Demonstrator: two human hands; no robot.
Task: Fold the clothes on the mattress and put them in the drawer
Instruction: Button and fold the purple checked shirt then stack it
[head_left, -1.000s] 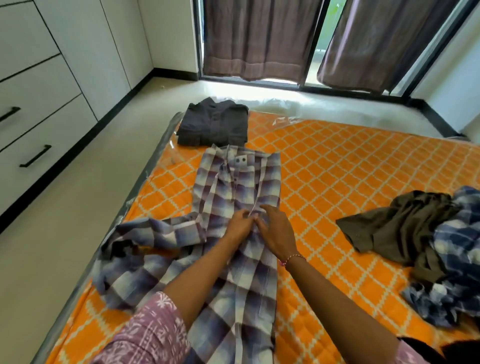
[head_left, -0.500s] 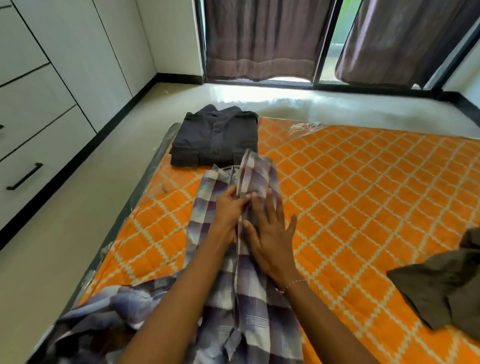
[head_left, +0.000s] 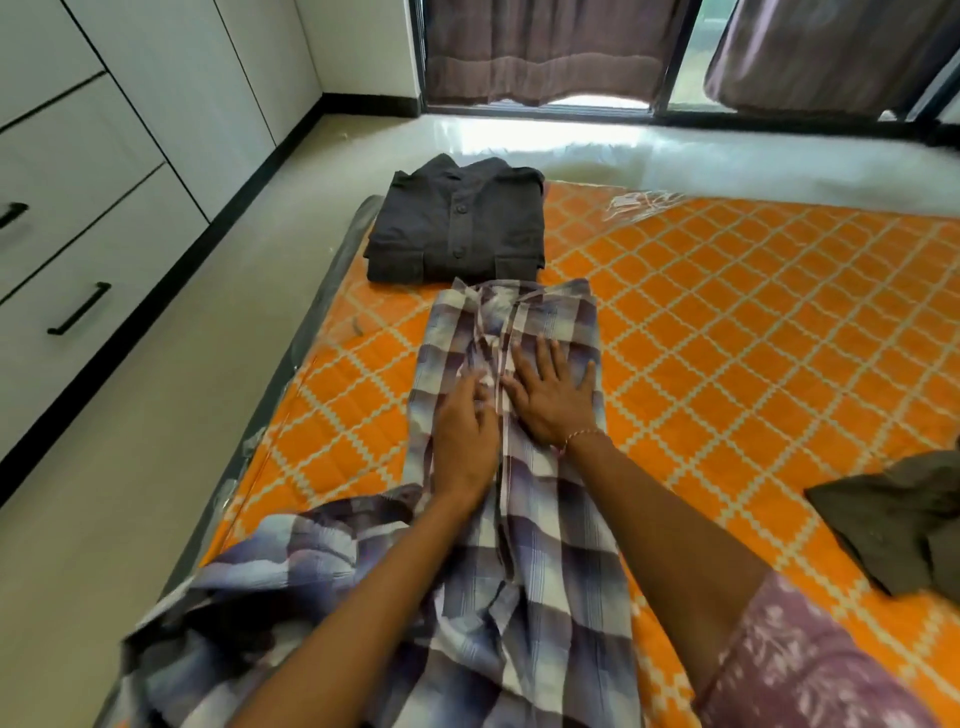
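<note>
While both palms are pressing down near the middle of the frame, the plaid shirt (head_left: 519, 467) is lying lengthwise on the orange mattress (head_left: 753, 338), its collar end just below the folded dark shirt (head_left: 457, 228) at upper centre. The left hand (head_left: 465, 441) is resting on the cloth just left of the button placket, fingers mostly straight and slightly bent at the tips, grasping nothing. The right hand (head_left: 553, 397) is lying flat with fingers spread, also holding nothing, only pressing.

Judging by the wrinkles and the sleeve bunching in the lower left of the frame, the fabric is looking thin, light and limp. It is likely going to slide over the slick mattress cover and lose its shape if lifted from one point. Taking it at the shoulder seams or along a folded edge, with both hands apart, seems best. An olive garment (head_left: 893, 525) is waiting at right; the drawer (head_left: 104, 260) fronts are standing closed at upper left.
</note>
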